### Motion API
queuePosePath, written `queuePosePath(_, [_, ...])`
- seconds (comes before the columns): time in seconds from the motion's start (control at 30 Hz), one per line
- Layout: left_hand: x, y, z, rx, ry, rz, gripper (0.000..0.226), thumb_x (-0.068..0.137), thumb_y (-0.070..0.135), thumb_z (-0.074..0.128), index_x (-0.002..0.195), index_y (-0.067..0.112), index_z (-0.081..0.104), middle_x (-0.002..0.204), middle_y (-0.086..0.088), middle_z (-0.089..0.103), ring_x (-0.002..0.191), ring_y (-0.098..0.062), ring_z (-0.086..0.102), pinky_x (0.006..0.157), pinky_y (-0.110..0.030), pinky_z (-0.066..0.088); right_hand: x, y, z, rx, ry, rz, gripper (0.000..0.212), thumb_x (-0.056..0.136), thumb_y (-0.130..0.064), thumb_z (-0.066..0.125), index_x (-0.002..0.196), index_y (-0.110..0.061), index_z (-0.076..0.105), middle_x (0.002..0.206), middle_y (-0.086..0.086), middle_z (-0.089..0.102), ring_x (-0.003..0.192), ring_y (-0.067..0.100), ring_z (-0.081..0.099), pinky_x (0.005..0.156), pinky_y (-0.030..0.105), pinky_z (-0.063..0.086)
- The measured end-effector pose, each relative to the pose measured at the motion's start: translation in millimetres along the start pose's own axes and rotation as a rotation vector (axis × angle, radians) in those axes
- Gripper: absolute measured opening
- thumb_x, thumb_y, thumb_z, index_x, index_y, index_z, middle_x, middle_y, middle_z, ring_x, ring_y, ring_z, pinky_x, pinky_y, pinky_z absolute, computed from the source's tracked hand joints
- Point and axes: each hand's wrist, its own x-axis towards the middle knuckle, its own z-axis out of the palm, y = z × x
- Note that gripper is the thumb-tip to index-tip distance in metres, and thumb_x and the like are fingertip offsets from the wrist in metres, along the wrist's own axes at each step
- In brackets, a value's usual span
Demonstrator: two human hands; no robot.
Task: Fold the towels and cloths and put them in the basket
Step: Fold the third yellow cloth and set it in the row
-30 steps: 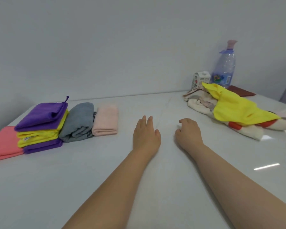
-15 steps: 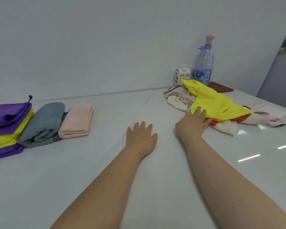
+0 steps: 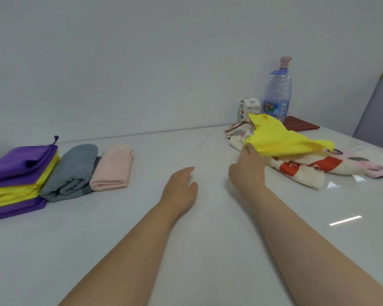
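- Head view: I see both bare forearms reaching over the white table [image 3: 142,235], from the near edge toward the far wall.
- My right hand [image 3: 248,171] grasps the near left edge of the yellow cloth [image 3: 281,140]. The thumb lies on top of the edge and the other fingers are hidden under the cloth.
- This yellow cloth is raised a little at the hand side and drapes over the unfolded pile at the far right of the table.
- In the pile, under the yellow cloth, lies a cream towel with red stripes [image 3: 296,171]. A beige patterned cloth [image 3: 239,129] is at the far left end and a pink cloth [image 3: 367,167] at the right end.
- My left hand [image 3: 181,186] is released, palm down, with the fingers relaxed and pointing far. It holds nothing; I cannot tell if the palm touches the table.
- At the left, the folded pieces stand in a row. There is a stack of purple and yellow cloths [image 3: 20,184], just beside it a folded grey towel [image 3: 73,171], and then a folded pink towel [image 3: 113,166] touching the grey one.
- Behind the pile, near the wall, stand a small milk carton [image 3: 248,108] and a clear water bottle [image 3: 278,96], both upright. A dark red booklet [image 3: 301,125] lies flat to the right of them.
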Motion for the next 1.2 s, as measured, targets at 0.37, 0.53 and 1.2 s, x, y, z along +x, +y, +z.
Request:
queuePosePath(0.37, [12.2, -45.5, -38.8, -0.842, 0.517, -0.293, 0.031, 0.096, 0.013, 0.042, 0.124, 0.014, 0.056, 0.129, -0.004, 0.056, 0.114, -0.017, 0.053, 0.089, -0.018, 0.048, -41.2, -53.9, 3.0, 0.132, 0.159, -0.482, 0.034, 0.082, -0.018, 0.043, 0.107, -0.005, 0.062, 0.123, 0.015, 0.059, 0.109, 0.031, 0.058, 0.09, 0.035, 0.044])
queuePosePath(0.53, [4.0, -31.8, -27.2, -0.182, 0.208, -0.052, 0.031, 0.094, 0.012, 0.049, 0.122, 0.012, 0.062, 0.132, -0.006, 0.058, 0.123, -0.021, 0.05, 0.095, -0.019, 0.034, -32.7, -22.2, 18.5, -0.272, -0.374, -0.124, 0.042, 0.098, -0.039, 0.03, 0.127, -0.012, 0.046, 0.134, 0.009, 0.045, 0.126, 0.03, 0.038, 0.108, 0.054, 0.021])
queuePosePath(1.2, [1.6, -45.3, -45.8, 0.387, -0.126, 0.035, 0.043, 0.101, 0.03, 0.035, 0.144, 0.027, 0.038, 0.148, -0.008, 0.037, 0.138, -0.022, 0.03, 0.11, -0.033, 0.028, -53.5, -58.9, -17.0, 0.439, -0.685, -0.325, 0.025, 0.095, -0.03, 0.053, 0.104, -0.015, 0.071, 0.088, -0.012, 0.069, 0.08, 0.002, 0.059, 0.064, 0.014, 0.039])
